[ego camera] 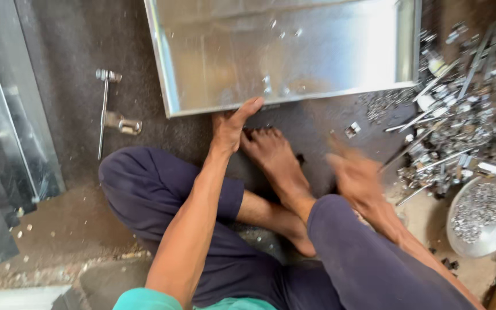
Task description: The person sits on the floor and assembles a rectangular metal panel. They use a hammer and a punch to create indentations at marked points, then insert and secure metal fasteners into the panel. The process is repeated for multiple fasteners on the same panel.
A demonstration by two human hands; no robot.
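A large shiny sheet-metal panel (328, 51) with folded edges lies on the dark floor in front of me. My left hand (232, 125) rests on its near edge, thumb on the rim and fingers curled under it. My right hand (356, 175) is motion-blurred above the floor to the right of my bare foot (274, 158), close to a pile of small metal parts (460, 126). Whether it holds anything is hidden by the blur. I sit cross-legged in dark trousers.
A metal bowl (479, 217) of small fasteners stands at the right. A long bolt latch (107, 112) lies on the floor at the left. More sheet-metal pieces (7, 149) lean along the left edge. Small bits are scattered on the panel.
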